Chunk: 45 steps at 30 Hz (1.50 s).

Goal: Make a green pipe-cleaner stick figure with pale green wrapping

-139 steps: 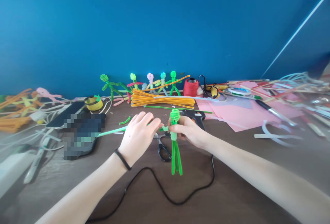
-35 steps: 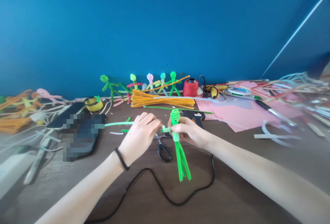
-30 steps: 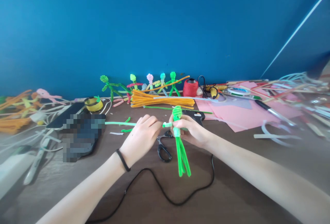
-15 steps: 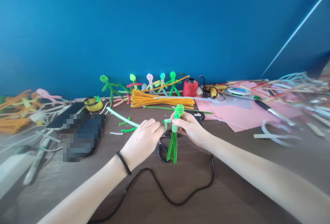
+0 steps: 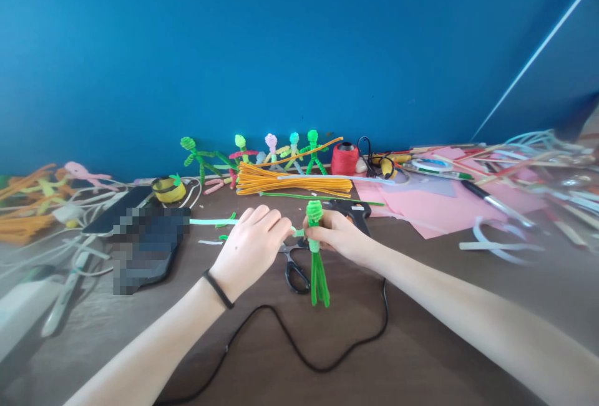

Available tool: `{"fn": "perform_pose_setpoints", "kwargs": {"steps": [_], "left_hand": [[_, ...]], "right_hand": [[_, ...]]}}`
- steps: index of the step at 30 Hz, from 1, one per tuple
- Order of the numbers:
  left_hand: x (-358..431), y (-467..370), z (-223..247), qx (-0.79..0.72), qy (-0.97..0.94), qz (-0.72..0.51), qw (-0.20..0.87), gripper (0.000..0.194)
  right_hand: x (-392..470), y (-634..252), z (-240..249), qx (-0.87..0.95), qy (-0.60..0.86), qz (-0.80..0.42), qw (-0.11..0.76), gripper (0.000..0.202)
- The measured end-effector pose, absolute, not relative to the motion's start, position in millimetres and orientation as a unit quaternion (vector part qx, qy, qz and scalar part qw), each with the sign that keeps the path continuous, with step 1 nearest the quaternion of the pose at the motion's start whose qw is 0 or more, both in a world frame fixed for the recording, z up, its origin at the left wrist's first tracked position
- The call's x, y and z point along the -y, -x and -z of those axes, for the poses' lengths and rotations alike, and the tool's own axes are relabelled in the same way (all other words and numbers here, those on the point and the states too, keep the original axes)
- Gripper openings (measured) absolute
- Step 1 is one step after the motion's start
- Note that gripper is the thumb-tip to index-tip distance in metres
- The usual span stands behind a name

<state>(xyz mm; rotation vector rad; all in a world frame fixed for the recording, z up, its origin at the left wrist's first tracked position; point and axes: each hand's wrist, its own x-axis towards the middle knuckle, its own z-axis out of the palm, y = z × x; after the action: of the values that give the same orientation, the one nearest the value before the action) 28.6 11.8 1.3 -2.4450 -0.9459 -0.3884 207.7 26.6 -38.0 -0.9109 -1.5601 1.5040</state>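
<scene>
Green fuzzy-stem figure (image 5: 314, 246): held upright above the middle of the desk (image 5: 421, 375), between the two hands; coiled head on top, a pale green band wrapped around its body, bright green stems hanging below.
Right hand (image 5: 337, 231): thumb and fingers pinching the figure's body just below the head; some fingers are hidden behind it.
Left hand (image 5: 255, 237): back turned up, fingers curled and pinching the pale green strip (image 5: 213, 222); the undersides of these fingers cannot be seen. A dark band (image 5: 218, 289) circles the wrist.
Pale strip: one end sticks out leftward past the left hand, reaching in view to the edge of the dark flat object (image 5: 156, 247); a short length runs from the left fingertips to the figure.
Scissors (image 5: 289, 261): on the desk between and below the hands, blades partly covered.
Glue gun (image 5: 346, 207): lying behind the right hand, partly hidden by it.
Black cord (image 5: 322, 370): winding across the desk in front.
Orange stems (image 5: 294, 181): bundled on the desk beyond the hands.
Small figures (image 5: 312, 138): in a row behind the bundle, near the blue wall (image 5: 299, 38).
Red spool (image 5: 345, 159): right of that row.
Pink paper (image 5: 421, 209): spread farther right, a pen (image 5: 491, 200) on it.
</scene>
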Motion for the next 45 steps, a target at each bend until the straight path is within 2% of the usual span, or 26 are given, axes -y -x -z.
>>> {"fn": "perform_pose_setpoints", "kwargs": {"steps": [10, 18, 28, 35, 45], "left_hand": [[-15, -28, -1, 0.397, 0.896, 0.138, 0.141, 0.027], [-14, -31, 8, 0.388, 0.91, 0.125, 0.079, 0.027], [-10, -36, 13, 0.389, 0.91, 0.069, 0.126, 0.014], [-4, -37, 8, 0.403, 0.898, 0.004, 0.175, 0.014], [-2, -36, 2, 0.342, 0.887, 0.119, 0.286, 0.019]], "right_hand": [[-21, -211, 33, 0.57, 0.325, -0.663, 0.361, 0.013], [-15, -208, 23, 0.494, 0.29, -0.717, 0.397, 0.011], [-20, -203, 29, 0.485, 0.308, -0.657, 0.488, 0.009], [-22, -202, 31, 0.574, 0.342, -0.57, 0.478, 0.009], [-23, -206, 30, 0.681, 0.379, -0.447, 0.44, 0.008]]}}
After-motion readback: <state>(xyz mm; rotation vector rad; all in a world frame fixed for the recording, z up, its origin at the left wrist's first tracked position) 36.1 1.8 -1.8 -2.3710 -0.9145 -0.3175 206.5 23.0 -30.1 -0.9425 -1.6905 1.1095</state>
